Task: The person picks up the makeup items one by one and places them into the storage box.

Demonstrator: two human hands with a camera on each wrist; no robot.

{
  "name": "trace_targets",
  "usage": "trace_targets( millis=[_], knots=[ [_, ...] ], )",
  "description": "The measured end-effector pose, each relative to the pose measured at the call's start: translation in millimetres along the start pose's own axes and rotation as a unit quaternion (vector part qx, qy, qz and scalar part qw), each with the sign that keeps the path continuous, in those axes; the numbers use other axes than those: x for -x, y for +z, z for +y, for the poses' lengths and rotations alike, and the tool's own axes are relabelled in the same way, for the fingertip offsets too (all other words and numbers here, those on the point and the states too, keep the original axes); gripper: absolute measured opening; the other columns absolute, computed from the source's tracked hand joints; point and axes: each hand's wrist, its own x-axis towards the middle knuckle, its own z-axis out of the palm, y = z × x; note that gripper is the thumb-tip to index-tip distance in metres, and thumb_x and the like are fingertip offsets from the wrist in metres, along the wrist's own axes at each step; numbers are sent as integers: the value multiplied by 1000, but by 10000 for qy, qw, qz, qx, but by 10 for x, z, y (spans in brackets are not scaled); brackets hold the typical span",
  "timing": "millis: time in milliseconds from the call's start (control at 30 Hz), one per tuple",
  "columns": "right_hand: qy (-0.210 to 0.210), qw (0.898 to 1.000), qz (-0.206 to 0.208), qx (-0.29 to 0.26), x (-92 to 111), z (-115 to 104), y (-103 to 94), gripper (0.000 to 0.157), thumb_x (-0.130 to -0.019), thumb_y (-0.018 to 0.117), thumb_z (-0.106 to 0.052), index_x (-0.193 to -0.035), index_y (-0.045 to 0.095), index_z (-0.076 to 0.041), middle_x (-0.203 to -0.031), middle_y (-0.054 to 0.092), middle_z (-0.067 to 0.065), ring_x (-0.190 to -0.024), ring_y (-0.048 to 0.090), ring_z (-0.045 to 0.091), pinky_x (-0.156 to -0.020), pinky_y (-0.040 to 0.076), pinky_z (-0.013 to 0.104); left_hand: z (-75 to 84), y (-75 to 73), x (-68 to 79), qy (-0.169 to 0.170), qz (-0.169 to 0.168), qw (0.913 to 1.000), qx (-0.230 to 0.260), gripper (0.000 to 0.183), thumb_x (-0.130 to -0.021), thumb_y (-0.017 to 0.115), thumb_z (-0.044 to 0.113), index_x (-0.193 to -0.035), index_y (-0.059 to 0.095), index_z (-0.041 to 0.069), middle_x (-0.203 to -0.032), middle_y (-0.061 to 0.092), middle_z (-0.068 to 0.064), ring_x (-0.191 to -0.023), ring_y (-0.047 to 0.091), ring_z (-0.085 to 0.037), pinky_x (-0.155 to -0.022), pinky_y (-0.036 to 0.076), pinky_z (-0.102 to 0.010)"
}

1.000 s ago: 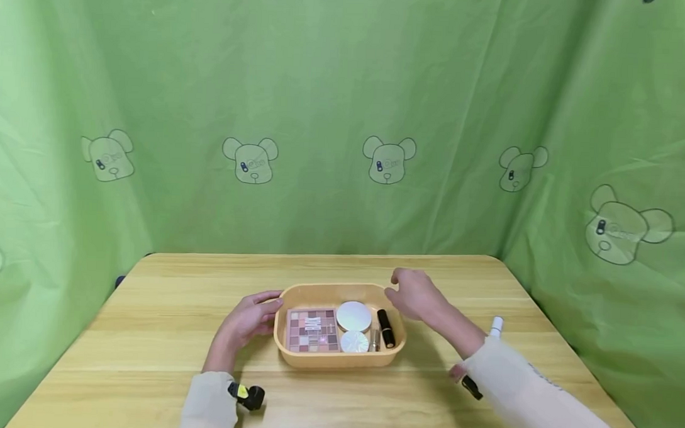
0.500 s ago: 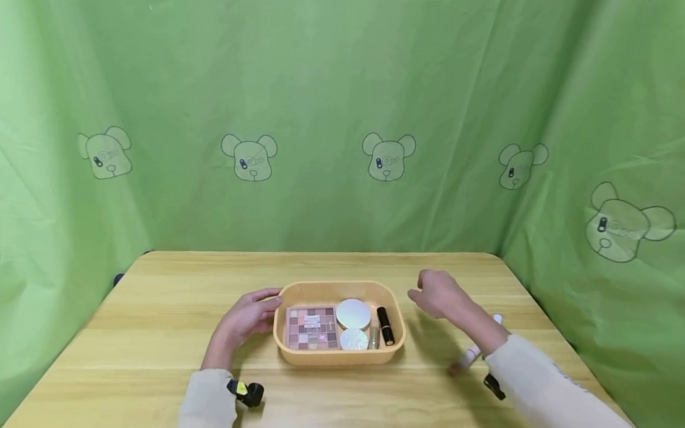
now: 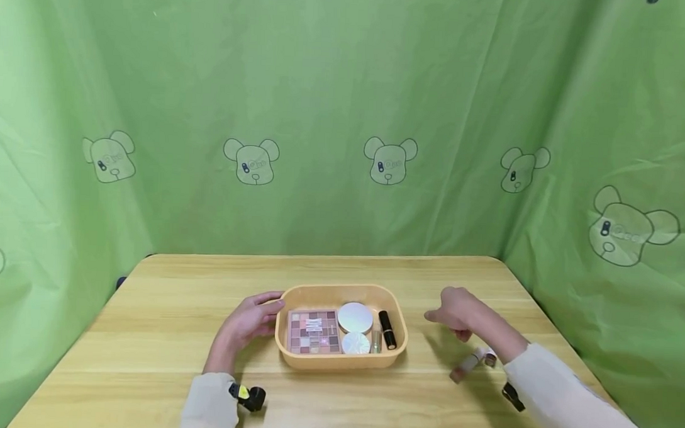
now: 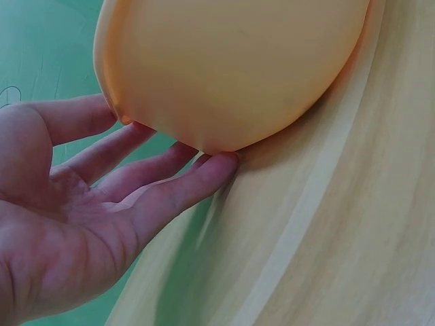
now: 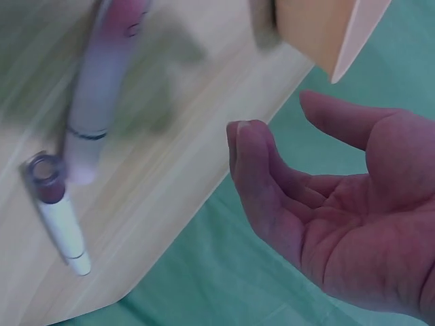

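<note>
An orange-yellow plastic basket (image 3: 340, 363) sits mid-table, holding an eyeshadow palette (image 3: 314, 331), two round white compacts (image 3: 355, 318), a black lipstick tube (image 3: 387, 329) and a small clear tube (image 3: 376, 341). At its left end my left hand (image 4: 81, 210) holds it, thumb at the rim and fingers against the outer wall. To the right of the basket my right hand (image 3: 459, 311) hangs above the table, fingers loosely curled around nothing and thumb apart. Below that hand lie two white-and-reddish cosmetic tubes, a larger one (image 5: 105, 95) and a smaller one (image 5: 64, 227).
The wooden table (image 3: 163, 334) ends at a far edge before a green curtain (image 3: 323, 112) printed with bear heads. Curtain also hangs along both sides. Black wrist cameras (image 3: 251, 397) are strapped at the sleeves.
My right hand has moved right, from the basket's right rim to above the tubes, and a little nearer. My left hand has stayed at the basket, whose contents look unchanged.
</note>
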Motion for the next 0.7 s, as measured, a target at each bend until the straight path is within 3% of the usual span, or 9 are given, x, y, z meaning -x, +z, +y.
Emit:
trace_targets(
  millis=[200,700],
  knots=[
    [150,9997,-178,17,71,141,19,35,-90,63,-28,-85,55,6,-55,60,13,-43,58,19,-45,55,29,-6,2,-2,33,60,10000,1,44,-94,58,17,-135,50,3,-127,56,-25,-114,56,-39,-91,52,-48],
    [501,9973,-529,9,166,369,114,38,-87,68,-27,-86,52,6,-64,59,21,-50,62,26,-47,56,33,-28,-11,-13,32,72,10000,-16,46,-94,59,20,-136,49,4,-128,55,-25,-113,58,-36,-89,53,-47]
  ],
)
